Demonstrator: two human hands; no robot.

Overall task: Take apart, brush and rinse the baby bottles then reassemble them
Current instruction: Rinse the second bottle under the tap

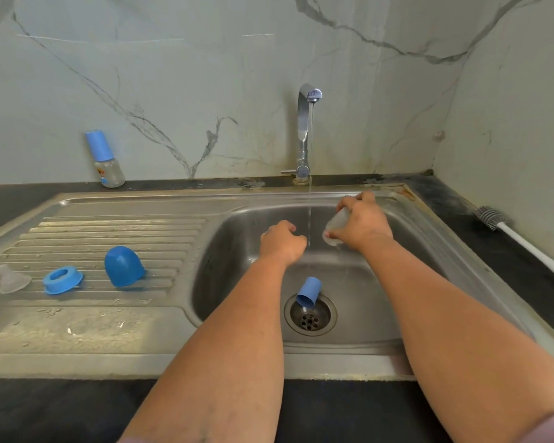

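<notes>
We grip the clear bottle body [335, 228] in our right hand [362, 220], tilted beside the tap's stream [309, 219]. Our left hand [280, 241] curls, empty. A blue cap [308, 291] lies near the drain [311, 314]; cap [123, 266], ring [62, 280] and teat [12, 279] sit left on the drainboard [109, 231].

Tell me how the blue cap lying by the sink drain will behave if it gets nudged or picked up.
The blue cap lies tipped on its side at the edge of the drain, so a nudge would probably roll it. It looks like thin hollow plastic, likely light and stiff. The tap is running into the sink, so the cap may be wet and slippery.
</notes>
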